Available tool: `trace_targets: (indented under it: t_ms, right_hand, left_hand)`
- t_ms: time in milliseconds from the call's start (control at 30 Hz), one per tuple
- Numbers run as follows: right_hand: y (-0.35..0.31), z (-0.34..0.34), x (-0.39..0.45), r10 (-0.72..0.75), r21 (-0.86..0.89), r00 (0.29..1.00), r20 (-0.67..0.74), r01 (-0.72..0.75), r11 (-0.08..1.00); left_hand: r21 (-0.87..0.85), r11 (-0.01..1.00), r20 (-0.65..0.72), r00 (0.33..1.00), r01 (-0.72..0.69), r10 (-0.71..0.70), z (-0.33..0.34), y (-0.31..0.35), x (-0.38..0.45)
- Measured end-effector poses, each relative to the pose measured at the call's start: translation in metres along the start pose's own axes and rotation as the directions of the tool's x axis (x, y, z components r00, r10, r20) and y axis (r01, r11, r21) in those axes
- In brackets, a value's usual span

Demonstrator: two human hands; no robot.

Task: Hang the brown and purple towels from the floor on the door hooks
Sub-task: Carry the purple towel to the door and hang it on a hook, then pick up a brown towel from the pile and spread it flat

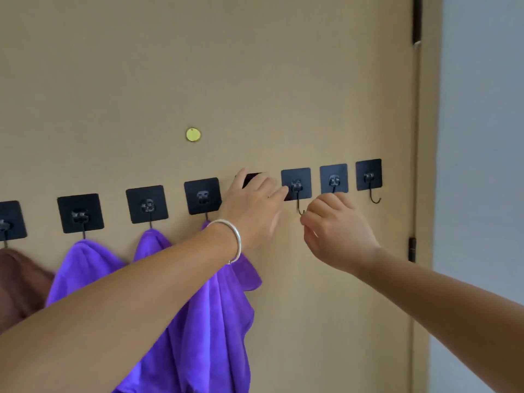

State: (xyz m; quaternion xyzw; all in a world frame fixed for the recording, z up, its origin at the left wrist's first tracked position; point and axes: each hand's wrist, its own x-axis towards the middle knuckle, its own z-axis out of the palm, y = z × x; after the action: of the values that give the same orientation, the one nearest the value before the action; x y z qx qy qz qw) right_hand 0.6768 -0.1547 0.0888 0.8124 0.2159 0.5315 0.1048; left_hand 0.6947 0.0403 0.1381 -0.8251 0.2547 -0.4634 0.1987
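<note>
Purple towels [198, 321] hung | left hand [252, 211] fingers straight (at hooks [296, 184]) | right hand [337, 234] curled, empty

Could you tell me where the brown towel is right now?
The brown towel hangs at the far left edge, beneath the leftmost hook, beside a purple towel.

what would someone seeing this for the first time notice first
Bright purple towels hang low at centre-left from a row of black hooks that crosses the tan door. Both arms reach up to that row: the left hand with a silver bracelet at its wrist, and the right hand beside it under the bare hooks.
</note>
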Motion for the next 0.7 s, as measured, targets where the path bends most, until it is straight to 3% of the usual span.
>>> trace_targets:
  t_ms: [133, 267, 500, 700]
  right_hand:
    - [0.05, -0.034, -0.038, 0.207, -0.186, 0.97, 0.125, -0.182, 0.966]
    - [0.08, -0.081, -0.073, 0.449, -0.407, 0.859, 0.245, -0.329, 0.852]
    - [0.069, -0.192, -0.128, 0.741, -0.681, 0.657, 0.141, -0.479, 0.554]
    - [0.019, -0.313, -0.176, 0.875, -0.859, 0.484, 0.02, -0.44, 0.263]
  left_hand:
    - [-0.122, 0.991, -0.088, 0.995, -0.056, 0.045, 0.009, 0.043, 0.041]
    - [-0.273, 0.954, -0.197, 0.978, -0.126, 0.073, 0.001, 0.095, 0.071]
    - [-0.496, 0.811, -0.318, 0.934, -0.311, 0.163, -0.044, 0.176, 0.088]
    - [-0.658, 0.549, -0.49, 0.847, -0.515, 0.207, -0.123, 0.254, 0.065]
